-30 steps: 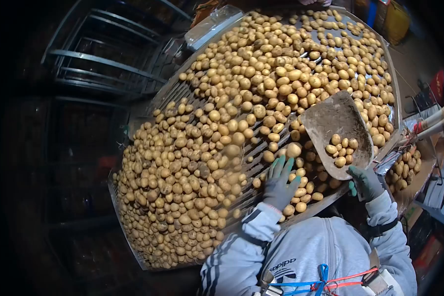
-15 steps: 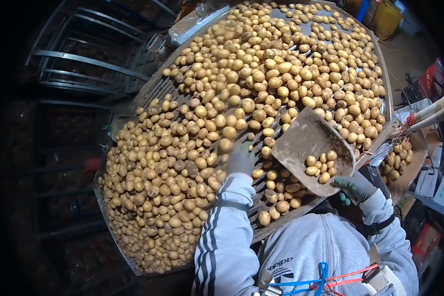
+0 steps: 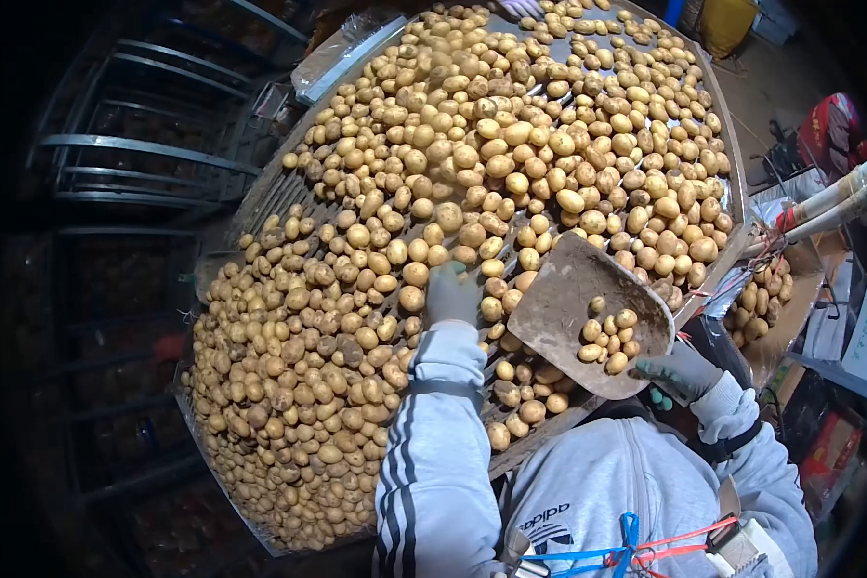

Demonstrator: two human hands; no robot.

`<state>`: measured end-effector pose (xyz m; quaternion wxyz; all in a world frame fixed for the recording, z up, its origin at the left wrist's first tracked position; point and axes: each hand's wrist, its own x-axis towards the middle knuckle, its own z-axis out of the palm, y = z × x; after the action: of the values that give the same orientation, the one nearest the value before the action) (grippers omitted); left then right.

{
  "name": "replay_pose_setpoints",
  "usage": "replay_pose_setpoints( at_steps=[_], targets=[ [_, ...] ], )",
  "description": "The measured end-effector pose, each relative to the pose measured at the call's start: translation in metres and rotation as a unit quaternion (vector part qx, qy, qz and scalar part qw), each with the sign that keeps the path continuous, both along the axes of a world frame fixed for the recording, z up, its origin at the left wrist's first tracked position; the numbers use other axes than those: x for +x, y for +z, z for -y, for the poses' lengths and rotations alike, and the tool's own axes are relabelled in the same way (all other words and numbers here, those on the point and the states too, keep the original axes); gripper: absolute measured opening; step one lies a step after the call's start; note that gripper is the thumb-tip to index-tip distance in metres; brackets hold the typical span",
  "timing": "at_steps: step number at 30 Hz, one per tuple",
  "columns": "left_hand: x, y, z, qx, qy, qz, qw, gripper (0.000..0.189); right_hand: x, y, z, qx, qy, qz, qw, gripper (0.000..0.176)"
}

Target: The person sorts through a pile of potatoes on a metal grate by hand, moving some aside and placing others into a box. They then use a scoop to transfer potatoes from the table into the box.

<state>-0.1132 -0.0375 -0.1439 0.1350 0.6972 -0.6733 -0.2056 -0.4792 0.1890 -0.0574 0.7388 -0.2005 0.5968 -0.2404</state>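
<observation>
Clutching the stiff scoop (image 3: 561,289) by its handle, right hand (image 3: 679,371) clenched; left hand (image 3: 451,294) on hard, likely roll-prone potatoes (image 3: 511,154), grip unclear.

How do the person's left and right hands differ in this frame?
The left hand reaches far out onto the potatoes on the slatted table; the right hand sits near the body. The right hand grips the scoop; the left hand holds no tool, and its grasp is too blurred to tell. Both wear grey gloves.
</observation>
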Motion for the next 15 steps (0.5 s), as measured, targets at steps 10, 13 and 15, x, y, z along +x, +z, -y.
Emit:
replay_pose_setpoints(
  at_steps=[10, 13, 15],
  targets=[
    [0.125, 0.080, -0.071, -0.046, 0.081, 0.031, 0.995, 0.064, -0.003, -0.006, 0.022, 0.037, 0.009, 0.044, 0.998, 0.026],
    [0.166, 0.047, -0.120, 0.009, 0.118, 0.196, 0.974, 0.062, -0.009, -0.008, 0.028, 0.043, 0.004, 0.047, 0.998, 0.028],
    [0.140, 0.050, -0.156, 0.023, 0.078, 0.227, 0.970, 0.060, -0.012, -0.007, 0.036, 0.024, 0.027, 0.032, 0.999, 0.028]
  ],
)
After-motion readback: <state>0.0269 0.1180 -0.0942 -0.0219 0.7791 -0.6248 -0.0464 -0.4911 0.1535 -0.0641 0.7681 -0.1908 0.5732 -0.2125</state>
